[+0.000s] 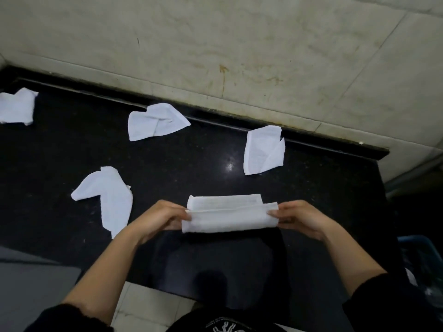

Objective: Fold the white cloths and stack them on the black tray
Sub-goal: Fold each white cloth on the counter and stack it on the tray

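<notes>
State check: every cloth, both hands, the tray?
held cloth: folded into a strip, pinched at both ends
left hand: pinches its left end
right hand: pinches its right end
far-left cloth: crumpled
back cloth: crumpled
right cloth: crumpled
near-left cloth: crumpled
tray: no cloth on it

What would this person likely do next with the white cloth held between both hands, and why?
Probably bring one end across to the other, halving it. The long white cloth strip is already folded lengthwise, and the left hand and right hand each pinch one short end, ready for that fold.
</notes>
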Action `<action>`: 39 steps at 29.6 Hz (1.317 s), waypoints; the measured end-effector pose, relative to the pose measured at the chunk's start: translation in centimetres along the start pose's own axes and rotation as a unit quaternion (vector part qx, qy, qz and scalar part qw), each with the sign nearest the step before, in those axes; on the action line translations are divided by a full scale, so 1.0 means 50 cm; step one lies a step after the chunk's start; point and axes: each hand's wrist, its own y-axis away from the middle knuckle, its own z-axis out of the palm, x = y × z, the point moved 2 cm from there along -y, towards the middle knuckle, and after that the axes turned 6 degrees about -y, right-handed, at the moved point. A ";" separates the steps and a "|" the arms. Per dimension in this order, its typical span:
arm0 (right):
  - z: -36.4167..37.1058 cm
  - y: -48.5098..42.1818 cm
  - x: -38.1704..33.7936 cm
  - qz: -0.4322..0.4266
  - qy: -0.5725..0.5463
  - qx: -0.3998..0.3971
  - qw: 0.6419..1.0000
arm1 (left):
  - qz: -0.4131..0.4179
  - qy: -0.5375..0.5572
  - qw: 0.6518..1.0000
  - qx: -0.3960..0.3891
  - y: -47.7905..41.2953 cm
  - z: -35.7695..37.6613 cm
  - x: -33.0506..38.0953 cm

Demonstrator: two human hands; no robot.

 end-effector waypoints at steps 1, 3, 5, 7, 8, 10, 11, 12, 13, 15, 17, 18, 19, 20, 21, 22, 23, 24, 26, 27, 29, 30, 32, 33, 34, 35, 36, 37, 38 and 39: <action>0.002 -0.003 0.022 0.018 0.013 0.002 1.000 | -0.021 -0.012 1.000 -0.008 -0.003 0.007 -0.021; 0.006 -0.013 0.050 0.046 0.045 0.007 0.998 | -0.052 -0.028 0.998 0.000 -0.013 0.016 -0.051; 0.010 -0.027 0.060 0.056 0.074 0.013 0.996 | -0.067 -0.034 0.997 0.025 -0.023 0.020 -0.065; 0.014 -0.041 0.054 0.044 0.083 0.026 0.995 | -0.068 -0.012 0.996 0.050 -0.034 0.024 -0.068; 0.016 -0.049 0.050 0.031 0.079 0.037 0.996 | -0.062 0.003 0.996 0.064 -0.039 0.025 -0.067; 0.020 -0.068 0.044 0.001 0.075 0.066 0.995 | -0.043 0.019 0.994 0.099 -0.051 0.027 -0.062; 0.020 -0.079 0.040 -0.016 0.083 0.088 0.993 | -0.032 0.024 0.993 0.114 -0.059 0.030 -0.057; 0.023 -0.088 0.040 -0.039 0.100 0.111 0.988 | -0.020 0.032 0.991 0.126 -0.063 0.033 -0.055; 0.023 -0.101 0.039 -0.057 0.123 0.132 0.982 | -0.009 0.036 0.991 0.131 -0.073 0.036 -0.052; 0.028 -0.118 0.041 -0.078 0.171 0.165 0.968 | 0.005 0.025 0.990 0.142 -0.088 0.038 -0.053; 0.032 -0.131 0.041 -0.091 0.206 0.183 0.957 | 0.012 -0.011 0.985 0.170 -0.106 0.035 -0.059; 0.034 -0.137 0.041 -0.096 0.215 0.188 0.953 | 0.014 -0.027 0.982 0.187 -0.113 0.033 -0.061; 0.036 -0.140 0.041 -0.097 0.224 0.193 0.950 | 0.016 -0.040 0.978 0.204 -0.117 0.032 -0.062; 0.036 -0.147 0.042 -0.097 0.230 0.197 0.948 | 0.019 -0.048 0.975 0.218 -0.122 0.032 -0.062; 0.037 -0.148 0.042 -0.098 0.233 0.200 0.947 | 0.023 -0.055 0.972 0.229 -0.123 0.035 -0.060; 0.039 -0.150 0.042 -0.101 0.233 0.203 0.946 | 0.028 -0.062 0.969 0.237 -0.124 0.037 -0.059; 0.038 -0.154 0.043 -0.099 0.232 0.206 0.946 | 0.029 -0.070 0.966 0.246 -0.127 0.039 -0.059; 0.037 -0.155 0.043 -0.102 0.233 0.207 0.945 | 0.030 -0.079 0.963 0.256 -0.127 0.041 -0.059; 0.038 -0.158 0.045 -0.105 0.246 0.211 0.940 | 0.029 -0.093 0.956 0.276 -0.130 0.045 -0.059; 0.038 -0.159 0.045 -0.104 0.259 0.214 0.936 | 0.030 -0.098 0.953 0.287 -0.131 0.046 -0.061; 0.037 -0.158 0.046 -0.111 0.306 0.232 0.917 | 0.034 -0.120 0.943 0.307 -0.131 0.049 -0.062; 0.035 -0.155 0.045 -0.117 0.327 0.246 0.905 | 0.036 -0.141 0.936 0.320 -0.130 0.051 -0.063; 0.029 -0.146 0.040 -0.127 0.333 0.267 0.896 | 0.043 -0.189 0.919 0.344 -0.123 0.058 -0.063; 0.026 -0.140 0.039 -0.129 0.322 0.267 0.899 | 0.052 -0.209 0.912 0.349 -0.117 0.062 -0.063; 0.023 -0.133 0.039 -0.128 0.312 0.261 0.904 | 0.064 -0.225 0.908 0.349 -0.110 0.068 -0.063; 0.022 -0.125 0.042 -0.122 0.304 0.252 0.911 | 0.078 -0.237 0.906 0.343 -0.103 0.074 -0.065; 0.021 -0.115 0.047 -0.113 0.297 0.241 0.917 | 0.091 -0.248 0.905 0.334 -0.095 0.081 -0.069; 0.021 -0.105 0.053 -0.105 0.290 0.228 0.924 | 0.102 -0.259 0.904 0.325 -0.088 0.088 -0.075; 0.022 -0.096 0.062 -0.098 0.285 0.214 0.929 | 0.111 -0.269 0.902 0.319 -0.079 0.094 -0.082; 0.024 -0.088 0.071 -0.094 0.283 0.202 0.933 | 0.114 -0.275 0.902 0.313 -0.072 0.099 -0.090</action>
